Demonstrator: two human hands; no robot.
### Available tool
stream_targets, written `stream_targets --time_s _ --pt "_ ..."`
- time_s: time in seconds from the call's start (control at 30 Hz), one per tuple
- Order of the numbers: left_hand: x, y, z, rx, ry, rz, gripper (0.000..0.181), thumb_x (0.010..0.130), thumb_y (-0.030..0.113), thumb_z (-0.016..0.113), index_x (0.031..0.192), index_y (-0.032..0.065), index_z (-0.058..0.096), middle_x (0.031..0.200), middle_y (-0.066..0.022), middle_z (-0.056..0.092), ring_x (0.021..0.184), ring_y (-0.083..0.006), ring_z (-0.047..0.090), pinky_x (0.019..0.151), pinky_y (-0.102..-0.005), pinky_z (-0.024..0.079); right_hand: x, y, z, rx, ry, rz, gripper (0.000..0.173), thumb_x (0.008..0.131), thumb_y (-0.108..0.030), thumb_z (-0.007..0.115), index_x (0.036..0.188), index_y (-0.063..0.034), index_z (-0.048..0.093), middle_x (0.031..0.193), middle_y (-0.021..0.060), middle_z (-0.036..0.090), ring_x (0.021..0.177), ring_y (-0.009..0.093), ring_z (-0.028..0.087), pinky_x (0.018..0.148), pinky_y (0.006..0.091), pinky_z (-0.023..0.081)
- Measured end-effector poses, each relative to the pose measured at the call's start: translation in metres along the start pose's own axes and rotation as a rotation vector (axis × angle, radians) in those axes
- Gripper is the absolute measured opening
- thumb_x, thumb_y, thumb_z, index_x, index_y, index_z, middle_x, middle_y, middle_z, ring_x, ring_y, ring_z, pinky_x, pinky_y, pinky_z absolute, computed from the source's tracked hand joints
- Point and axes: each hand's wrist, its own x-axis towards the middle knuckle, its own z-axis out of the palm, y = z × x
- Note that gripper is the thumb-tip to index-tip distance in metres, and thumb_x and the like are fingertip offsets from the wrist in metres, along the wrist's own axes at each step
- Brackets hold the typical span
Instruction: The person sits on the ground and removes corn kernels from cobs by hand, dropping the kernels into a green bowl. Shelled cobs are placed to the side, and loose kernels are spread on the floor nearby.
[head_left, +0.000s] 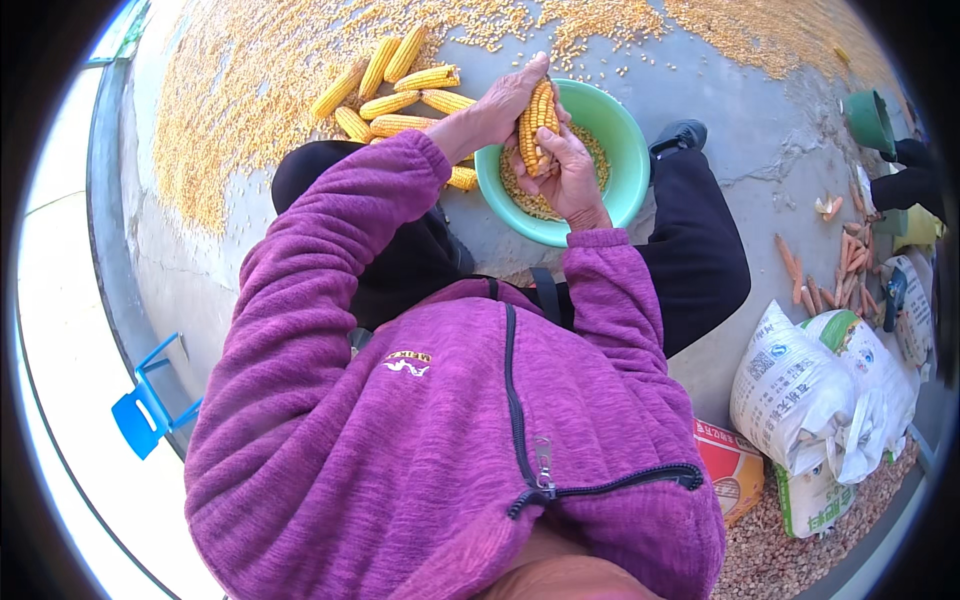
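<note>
An ear of yellow corn (537, 124) is held upright between my two hands, above a light green plastic basin (634, 161). My left hand (504, 105) grips its upper part from the left, thumb pointing up past the tip. Around the lower end wraps my right hand (568, 169), its thumb pressed on the kernels. A pale patch near that thumb looks bare of kernels. Loose kernels (536, 206) cover the bottom of the basin, which stands between my legs. Several whole ears (390, 105) lie in a heap left of the basin.
Corn kernels (225, 112) are spread across the concrete floor. On the right are stripped cobs (847, 262), white woven sacks (795, 390), a red-orange bag (731, 469) and a dark green bucket (866, 124). Another person's dark-clothed leg (907, 184) shows there. A blue chair (142, 416) stands left.
</note>
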Motion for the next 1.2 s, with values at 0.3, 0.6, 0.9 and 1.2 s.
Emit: stream_targets --time_s 0.3,0.6,0.9,1.2 --pt "0.008 -0.004 -0.002 -0.031 0.111 -0.001 0.051 0.097 0.052 0.045 0.085 0.0027 0.054 0.071 -0.0102 0.060 0.065 -0.0204 0.063 0.061 -0.0338 0.056 0.000 -0.003 0.008 -0.025 0.049 -0.020 0.035 0.098 -0.026 0.046 0.125 -0.0035 0.045 0.098 0.0127 0.063 0.076 0.020 0.065 0.049 0.0304 0.051" --pt "0.014 -0.013 -0.001 -0.080 0.157 -0.034 0.050 0.097 0.050 0.047 0.083 0.0019 0.054 0.069 -0.0109 0.058 0.063 -0.0220 0.061 0.061 -0.0360 0.055 0.007 0.009 -0.008 -0.168 0.082 -0.062 0.037 0.096 -0.021 0.058 0.127 -0.0059 0.044 0.090 0.0067 0.061 0.066 0.014 0.062 0.041 0.0241 0.046" --pt "0.021 -0.011 -0.014 -0.286 0.010 -0.012 0.054 0.098 0.054 0.040 0.083 0.0031 0.052 0.067 -0.0117 0.058 0.065 -0.0237 0.062 0.064 -0.0378 0.056 -0.001 -0.002 0.008 -0.059 0.056 -0.057 0.039 0.100 -0.026 0.048 0.132 -0.0046 0.042 0.099 0.0093 0.062 0.072 0.017 0.064 0.050 0.0276 0.051" --pt "0.019 -0.005 -0.006 -0.227 -0.078 0.031 0.059 0.097 0.059 0.035 0.080 0.0044 0.052 0.065 -0.0096 0.056 0.069 -0.0241 0.060 0.067 -0.0376 0.054 0.002 0.006 0.002 -0.105 0.201 -0.111 0.042 0.097 -0.018 0.055 0.136 -0.0086 0.042 0.105 0.0075 0.062 0.074 0.016 0.064 0.049 0.0244 0.048"
